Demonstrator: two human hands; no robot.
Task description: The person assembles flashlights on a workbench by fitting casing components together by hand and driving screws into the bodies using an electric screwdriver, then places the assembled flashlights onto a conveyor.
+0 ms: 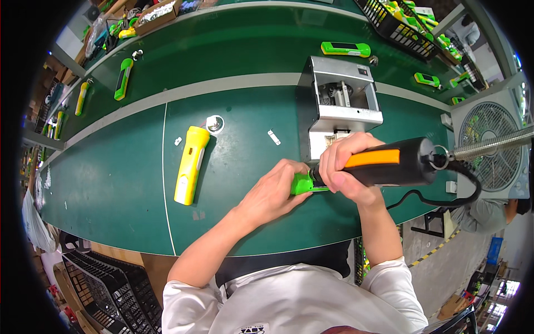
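Observation:
My left hand (pixel 273 188) grips a green flashlight housing (pixel 301 183) low over the green workbench, its fingers hiding much of the part. My right hand (pixel 350 170) is wrapped round a black electric screwdriver (pixel 409 161) with an orange stripe. The screwdriver lies nearly level, its nose pointing left at the green housing; whether the bit touches a screw is hidden. Just beyond my right hand stands a metal screw feeder (pixel 347 114). To the left, a yellow flashlight (pixel 191 167) rests on the bench beside a round silver reflector (pixel 214 124).
Small white pieces (pixel 273 137) lie on the bench. A coiled spring (pixel 495 143) and black cable (pixel 414 195) run from the screwdriver. Green flashlights (pixel 345 49) sit on the far strip, below a black crate (pixel 397 28). A fan (pixel 489 147) stands at right.

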